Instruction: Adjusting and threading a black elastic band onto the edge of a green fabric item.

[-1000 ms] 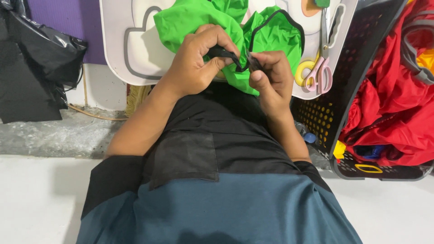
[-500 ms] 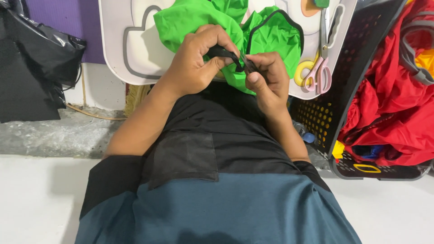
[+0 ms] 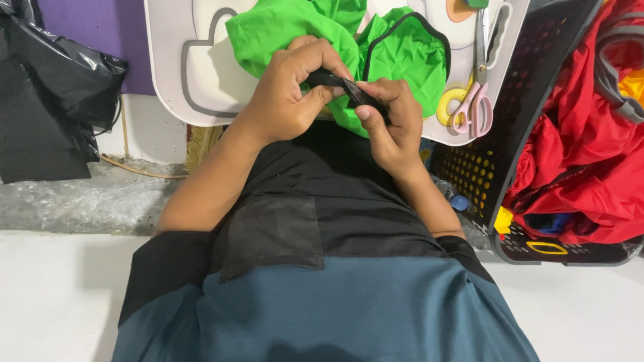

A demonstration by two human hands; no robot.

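Against a white board, my left hand and right hand pinch fingers tight on the black trim strip of bright green fabric, steadying it near yellow-and-pink scissors.

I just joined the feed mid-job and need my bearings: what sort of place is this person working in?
Probably a small sewing or garment workspace, perhaps home-based. Both hands pinch a black strip on green fabric, scissors lie on a white board, and a black basket holds red cloth.
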